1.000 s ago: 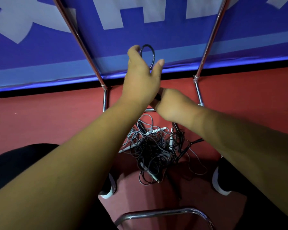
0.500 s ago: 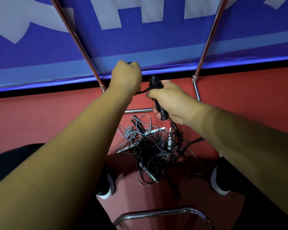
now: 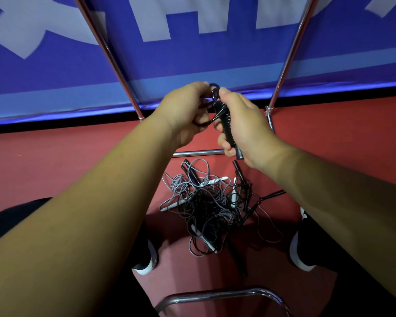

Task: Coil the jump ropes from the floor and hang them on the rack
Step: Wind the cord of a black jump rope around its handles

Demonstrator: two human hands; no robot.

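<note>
The right hand [image 3: 245, 124] has its fingers curled tight round the handles of a black jump rope [image 3: 224, 120]. The cord is wound in close turns about them, and the handle end pokes out below the palm toward 5 o'clock. The left hand [image 3: 183, 110], just at 9 o'clock of the right, has its fingers curled in and pinches a loop of that same cord. A small bight of it shows between the two thumbs. Both hands hold the rope in the air.

At 6 o'clock of the hands a tangled pile of jump ropes [image 3: 206, 202], black and grey cords with black and white handles, lies on the red floor [image 3: 55, 161]. It sits between a left shoe [image 3: 150, 261] at 7 o'clock and a right shoe [image 3: 298, 255] at 4 o'clock.

The chrome rack [image 3: 107, 53] sends its uprights slanting to 11 and 1 o'clock. Its low crossbar [image 3: 197, 153] runs at 12 o'clock of the pile. A curved chrome bar [image 3: 215, 294] sits at the frame's 6 o'clock. A blue banner [image 3: 192, 60] with white letters fills the top.
</note>
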